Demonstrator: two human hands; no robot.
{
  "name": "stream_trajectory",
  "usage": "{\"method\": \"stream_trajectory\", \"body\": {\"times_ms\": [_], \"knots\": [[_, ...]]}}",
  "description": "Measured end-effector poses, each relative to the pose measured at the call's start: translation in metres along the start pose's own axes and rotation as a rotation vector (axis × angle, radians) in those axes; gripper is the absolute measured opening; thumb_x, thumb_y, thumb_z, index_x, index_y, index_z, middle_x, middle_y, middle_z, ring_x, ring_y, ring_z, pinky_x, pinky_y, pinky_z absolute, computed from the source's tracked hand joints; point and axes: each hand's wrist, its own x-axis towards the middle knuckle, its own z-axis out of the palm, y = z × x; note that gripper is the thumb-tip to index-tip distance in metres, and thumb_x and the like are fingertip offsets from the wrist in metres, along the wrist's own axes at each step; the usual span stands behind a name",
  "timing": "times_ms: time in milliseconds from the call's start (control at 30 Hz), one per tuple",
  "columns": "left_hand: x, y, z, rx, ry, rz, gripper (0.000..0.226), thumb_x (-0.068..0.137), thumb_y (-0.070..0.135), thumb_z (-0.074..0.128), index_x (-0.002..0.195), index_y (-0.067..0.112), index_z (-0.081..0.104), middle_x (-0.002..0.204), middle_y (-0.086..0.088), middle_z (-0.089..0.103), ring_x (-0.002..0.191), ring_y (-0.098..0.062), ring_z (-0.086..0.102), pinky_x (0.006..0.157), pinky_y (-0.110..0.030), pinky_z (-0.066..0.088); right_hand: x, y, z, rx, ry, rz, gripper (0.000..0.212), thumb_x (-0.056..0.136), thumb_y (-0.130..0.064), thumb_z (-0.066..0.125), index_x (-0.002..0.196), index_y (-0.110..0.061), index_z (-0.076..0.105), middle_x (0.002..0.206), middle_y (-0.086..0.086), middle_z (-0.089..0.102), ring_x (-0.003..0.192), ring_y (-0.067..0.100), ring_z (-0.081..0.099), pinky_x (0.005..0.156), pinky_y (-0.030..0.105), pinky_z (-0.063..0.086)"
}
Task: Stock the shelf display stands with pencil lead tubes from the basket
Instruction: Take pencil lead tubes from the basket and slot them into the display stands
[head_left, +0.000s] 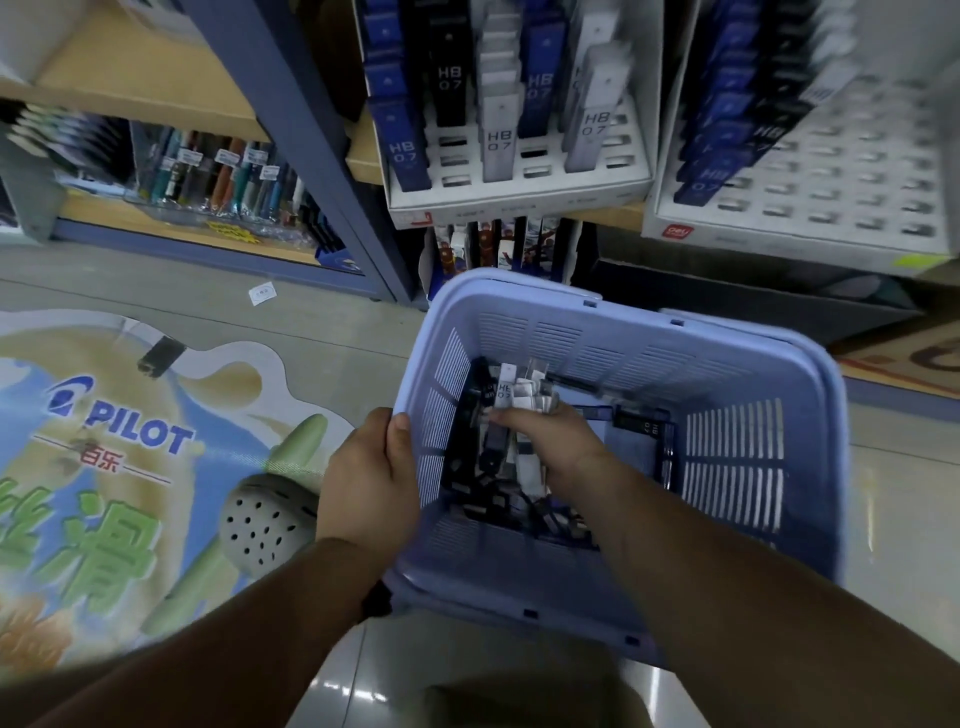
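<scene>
Head view: right hand (545, 441) holds tubes (511, 394) pointing toward display stand (519, 200).

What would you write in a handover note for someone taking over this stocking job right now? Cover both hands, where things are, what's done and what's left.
Left hand grips the basket by its left rim. Right hand is inside the basket, fingers curled round a bunch of white lead tubes.
Left display stand is partly filled, front slots empty; right display stand has most slots empty.
Left to do: slot this bunch, then the loose tubes in the basket.
</scene>
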Motion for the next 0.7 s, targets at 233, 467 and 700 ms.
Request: {"method": "stream_trajectory", "body": {"times_ms": [233,467,700], "knots": [[-0.001,0.008,-0.005,-0.002,-0.022,-0.100,0.023,0.104,0.034,0.037,0.107,0.017,0.053,0.097,-0.011,0.060,0.089,-0.037,0.057,0.071,-0.036,0.038,-0.076,-0.026,-0.030,0.009,0.011,-0.039,0.029,0.079,-0.014,0.084,0.101,-0.007,0.067,0.084,0.008,0.075,0.084,0.029,0.074,0.071,0.044,0.062],[-0.017,0.091,-0.044,-0.092,-0.126,-0.053,0.035,0.095,0.037,0.062,0.127,0.024,0.054,0.122,-0.006,0.057,0.088,-0.019,0.063,0.069,-0.025,0.048,-0.141,-0.057,-0.028,0.064,-0.053,-0.163,0.032,0.082,-0.013,0.081,0.111,-0.009,0.070,0.091,0.009,0.078,0.082,0.027,0.075,0.060,0.031,0.059],[-0.066,0.172,-0.066,-0.244,-0.321,0.069,0.023,0.085,0.036,0.076,0.106,0.033,0.066,0.086,-0.006,0.068,0.077,-0.024,0.067,0.069,-0.040,0.055,-0.200,-0.085,-0.028,0.038,-0.066,-0.298,0.022,0.078,-0.017,0.083,0.097,-0.008,0.077,0.091,0.015,0.077,0.083,0.031,0.076,0.072,0.044,0.062]]}}
